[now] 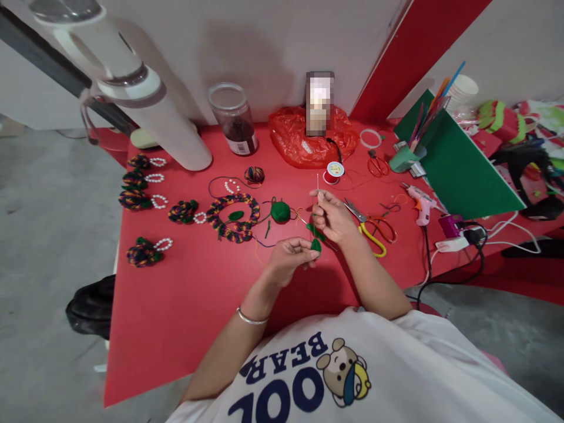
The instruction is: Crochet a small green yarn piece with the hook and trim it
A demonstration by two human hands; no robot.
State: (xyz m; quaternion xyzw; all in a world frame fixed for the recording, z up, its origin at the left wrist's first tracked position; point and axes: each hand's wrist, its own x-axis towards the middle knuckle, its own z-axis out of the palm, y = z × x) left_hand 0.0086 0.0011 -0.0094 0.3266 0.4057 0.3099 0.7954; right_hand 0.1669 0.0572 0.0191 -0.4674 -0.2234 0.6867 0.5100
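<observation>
My left hand [288, 258] pinches a small green yarn piece [316, 245] between thumb and fingers. Just above and to its right, my right hand [332, 217] is closed on a thin needle [318, 181] that points upward. A green strand seems to run down from it to the yarn piece. A green yarn ball [280, 211] lies left of my hands, and a multicoloured braided ring [233, 218] with a green leaf shape [236, 216] inside lies farther left. Beside my right wrist rest yellow-and-orange-handled scissors [372, 235].
Several yarn bundles with bead loops [143, 254] line the left side. A white bottle [176, 129], a jar [235, 123] and a phone [320, 103] on a red plastic bag [286, 141] stand behind. To the right are a glue gun [420, 205], cables and a green board [471, 170].
</observation>
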